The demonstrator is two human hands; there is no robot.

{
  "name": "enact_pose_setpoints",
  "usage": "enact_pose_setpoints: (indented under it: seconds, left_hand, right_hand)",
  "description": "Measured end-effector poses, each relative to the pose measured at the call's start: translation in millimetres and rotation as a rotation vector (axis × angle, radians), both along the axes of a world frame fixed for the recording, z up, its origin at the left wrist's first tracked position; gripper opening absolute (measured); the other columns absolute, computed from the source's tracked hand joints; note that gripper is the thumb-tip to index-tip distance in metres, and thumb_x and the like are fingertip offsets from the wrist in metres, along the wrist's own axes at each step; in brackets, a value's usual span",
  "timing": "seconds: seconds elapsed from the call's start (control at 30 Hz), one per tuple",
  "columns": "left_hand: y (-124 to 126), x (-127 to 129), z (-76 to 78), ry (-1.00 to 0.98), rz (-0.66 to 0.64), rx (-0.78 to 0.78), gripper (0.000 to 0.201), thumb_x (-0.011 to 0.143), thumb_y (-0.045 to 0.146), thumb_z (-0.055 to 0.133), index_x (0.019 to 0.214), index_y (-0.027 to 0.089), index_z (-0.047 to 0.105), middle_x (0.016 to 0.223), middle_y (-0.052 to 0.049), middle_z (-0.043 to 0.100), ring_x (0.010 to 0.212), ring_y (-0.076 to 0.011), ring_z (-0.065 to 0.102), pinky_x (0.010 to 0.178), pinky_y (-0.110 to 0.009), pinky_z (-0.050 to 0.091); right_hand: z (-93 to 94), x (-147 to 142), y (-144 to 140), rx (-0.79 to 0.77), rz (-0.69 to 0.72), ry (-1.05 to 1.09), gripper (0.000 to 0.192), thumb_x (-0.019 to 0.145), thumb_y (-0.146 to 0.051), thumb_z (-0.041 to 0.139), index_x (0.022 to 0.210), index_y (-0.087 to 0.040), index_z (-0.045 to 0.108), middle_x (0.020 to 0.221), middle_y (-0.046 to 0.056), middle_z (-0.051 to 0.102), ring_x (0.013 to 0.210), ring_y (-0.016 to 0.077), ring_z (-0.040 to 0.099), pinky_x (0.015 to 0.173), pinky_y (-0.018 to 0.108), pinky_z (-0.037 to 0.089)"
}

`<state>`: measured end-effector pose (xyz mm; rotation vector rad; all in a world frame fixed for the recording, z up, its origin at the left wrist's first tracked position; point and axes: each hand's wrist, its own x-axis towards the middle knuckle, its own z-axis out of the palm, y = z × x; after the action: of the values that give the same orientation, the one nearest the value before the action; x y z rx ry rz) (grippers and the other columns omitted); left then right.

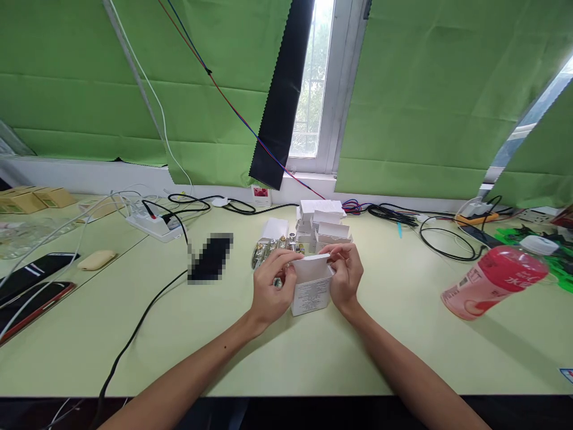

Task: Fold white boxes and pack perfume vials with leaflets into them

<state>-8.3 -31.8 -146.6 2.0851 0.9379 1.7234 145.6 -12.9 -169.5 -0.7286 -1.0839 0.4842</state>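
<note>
Left hand (271,285) and right hand (344,276) pinch the upright white carton (311,291), flap up.

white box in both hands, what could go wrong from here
The left hand and right hand pinch the thin top flap of the white box; it might crease or tear. The stack of open boxes and shiny metal pieces sit just behind, easy to knock over.

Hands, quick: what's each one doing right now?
Left hand: closed on the white box, fingers at its top flap.
Right hand: closed on the same box, pinching the flap.
</note>
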Motion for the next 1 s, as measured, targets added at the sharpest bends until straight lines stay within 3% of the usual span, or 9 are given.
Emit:
enact_pose_setpoints:
  seconds: [0.2,0.43,1.0]
  left_hand:
    - [2.7,-0.9,0.2,-0.049,-0.053,-0.030,0.020,0.091,0.015,0.056,0.097,0.022,0.073,0.097,-0.006,0.069,0.077,-0.0142,0.065,0.051,-0.019,0.049]
    - [6.5,-1.9,-2.5,-0.096,-0.081,-0.105,0.010,0.092,0.025,0.065,0.093,0.022,0.075,0.097,-0.005,0.067,0.062,-0.0074,0.054,0.048,-0.017,0.045]
    - [10.0,-2.4,-5.4,-0.151,-0.146,-0.133,0.010,0.089,0.025,0.072,0.097,0.024,0.078,0.097,-0.004,0.067,0.061,-0.0065,0.054,0.045,-0.016,0.046]
  right_hand:
    - [0.2,1.5,1.4,0.006,-0.016,0.006,0.016,0.075,-0.010,0.044,0.080,-0.024,0.051,0.077,-0.001,0.070,0.069,0.0162,0.064,0.058,0.027,0.048]
    - [-0.3,1.7,1.6,-0.002,-0.022,-0.004,0.015,0.077,-0.011,0.044,0.080,-0.024,0.050,0.077,0.000,0.069,0.068,0.0163,0.063,0.057,0.028,0.047]
    - [-0.4,2.5,1.7,0.020,-0.038,-0.015,0.015,0.080,-0.010,0.043,0.081,-0.023,0.051,0.076,-0.001,0.068,0.068,0.0158,0.063,0.059,0.028,0.048]
